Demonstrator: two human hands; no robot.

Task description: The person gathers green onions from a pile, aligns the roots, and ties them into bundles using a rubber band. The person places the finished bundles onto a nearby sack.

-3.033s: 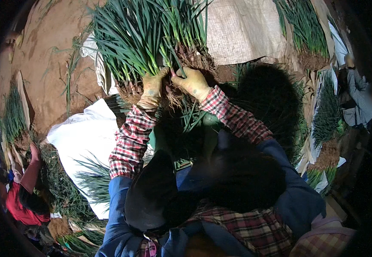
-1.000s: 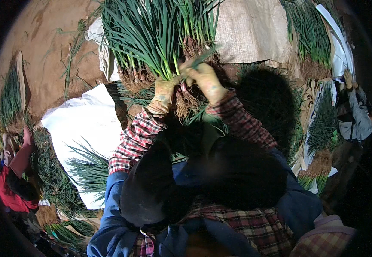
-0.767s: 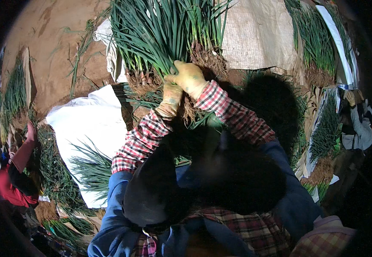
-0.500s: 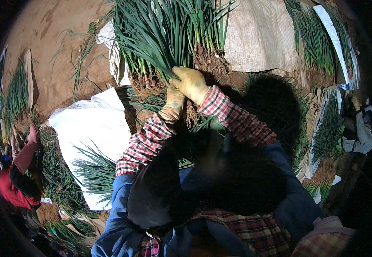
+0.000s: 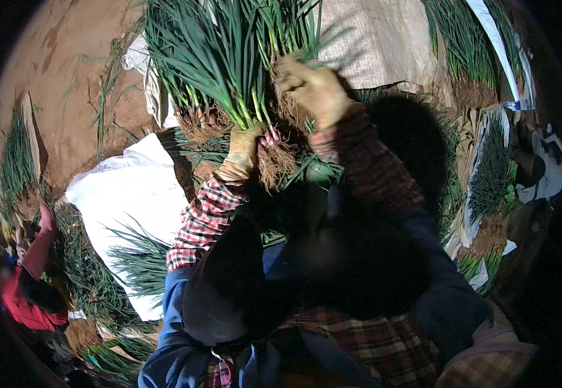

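Observation:
My left hand (image 5: 243,145), in a yellowish work glove, is closed round the lower stems of a bunch of green onions (image 5: 234,71). Pinkish bulbs and brown stringy roots (image 5: 276,161) hang out beside that glove, and long green leaves rise away from me. Just right of the bunch, my gloved right hand (image 5: 316,90) is raised with bent fingers against another group of green onions (image 5: 281,26). Motion smears those fingers, so whether they grip a stalk is unclear. More rooted green onions (image 5: 190,107) lie behind the held bunch.
A white sheet (image 5: 129,187) lies at left with loose green onions (image 5: 140,255) on it. A pale woven sack (image 5: 378,45) is at the far right of the pile. Other people, one in red (image 5: 25,301) and one in grey (image 5: 546,174), sit on either side.
My right hand has come off the bunch and moved up and right to the neighbouring onions. My left hand has shifted slightly left and down, still holding its bunch, whose roots now show.

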